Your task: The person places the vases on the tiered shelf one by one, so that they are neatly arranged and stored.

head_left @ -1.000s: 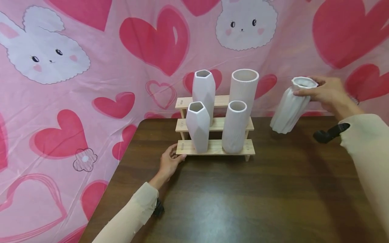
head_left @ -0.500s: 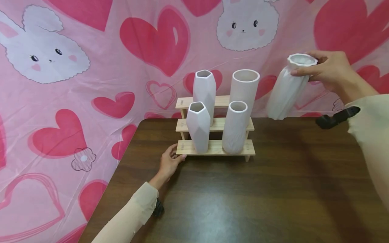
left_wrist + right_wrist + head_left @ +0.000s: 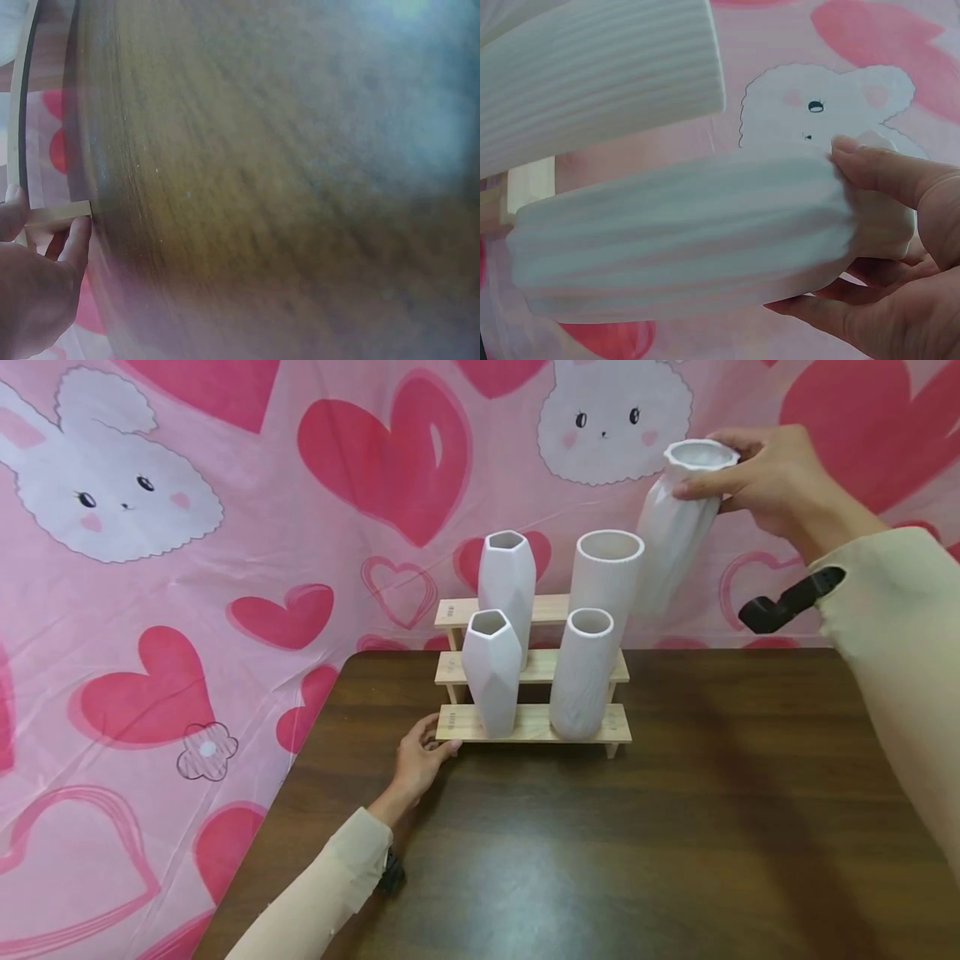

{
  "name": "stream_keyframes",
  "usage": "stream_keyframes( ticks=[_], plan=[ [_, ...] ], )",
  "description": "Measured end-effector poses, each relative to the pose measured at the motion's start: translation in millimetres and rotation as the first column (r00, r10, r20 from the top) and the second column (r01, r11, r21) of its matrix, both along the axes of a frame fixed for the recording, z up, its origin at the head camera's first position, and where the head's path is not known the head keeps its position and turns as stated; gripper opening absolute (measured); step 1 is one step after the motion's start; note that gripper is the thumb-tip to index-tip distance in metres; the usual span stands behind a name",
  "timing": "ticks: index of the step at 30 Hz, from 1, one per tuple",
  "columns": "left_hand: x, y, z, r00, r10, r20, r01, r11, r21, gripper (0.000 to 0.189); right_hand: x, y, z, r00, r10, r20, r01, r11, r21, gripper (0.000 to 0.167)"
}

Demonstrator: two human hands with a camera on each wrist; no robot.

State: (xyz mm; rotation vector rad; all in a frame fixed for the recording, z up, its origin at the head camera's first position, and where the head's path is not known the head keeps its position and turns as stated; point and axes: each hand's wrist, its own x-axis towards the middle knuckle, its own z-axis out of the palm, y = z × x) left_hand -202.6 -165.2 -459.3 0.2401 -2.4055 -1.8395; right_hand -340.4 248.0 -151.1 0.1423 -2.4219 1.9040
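Note:
A white vase (image 3: pixel 678 527) with twisting ridges and a scalloped rim hangs tilted in the air, its neck gripped by my right hand (image 3: pixel 780 481). In the right wrist view the ridged vase (image 3: pixel 682 232) fills the middle, beside a ribbed cylindrical vase (image 3: pixel 607 75). My left hand (image 3: pixel 420 760) holds the left end of the bottom step of a three-step wooden stand (image 3: pixel 534 722); the left wrist view shows fingers (image 3: pixel 75 247) at its leg (image 3: pixel 60 214). Faceted vases (image 3: pixel 491 672) (image 3: pixel 507 581) stand on the left of the stand, round vases (image 3: pixel 581 677) (image 3: pixel 609 568) on the right.
The stand is on a dark brown wooden table (image 3: pixel 525 852). Behind it hangs a pink cloth (image 3: pixel 337 527) with hearts and rabbits. The tall ribbed vase stands just left of the held one, which overlaps the stand's right side in the head view.
My right hand has lifted the ridged vase from low over the table's right side, then carried it left toward the back of the stand. The left hand stays put on the stand.

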Motion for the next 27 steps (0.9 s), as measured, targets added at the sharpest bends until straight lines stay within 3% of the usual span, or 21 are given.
stream_keyframes(
  ticks=[5,12,18,27],
  plan=[
    [0.0,-0.7,-0.4,1.0,0.007,0.001,-0.007,1.0,-0.012,0.061,-6.4,-14,8.4,1.0,-0.013,0.004,0.013,1.0,0.021,0.071],
    [2.6,-1.3,-0.5,1.0,0.007,0.002,-0.007,1.0,-0.007,0.061,-12.6,-30,7.3,1.0,0.008,-0.009,-0.009,0.996,-0.084,0.065],
    [3.2,-1.9,-1.7,1.0,0.01,0.009,-0.01,1.0,0.001,0.061,-14.8,-42,4.8,1.0,0.016,-0.014,-0.016,1.0,0.016,0.074],
    [5.0,-0.4,0.4,1.0,0.002,0.011,-0.002,1.0,0.024,0.06,-18.0,-61,4.4,1.0,0.019,0.007,-0.019,0.999,0.03,0.083]
  ],
)
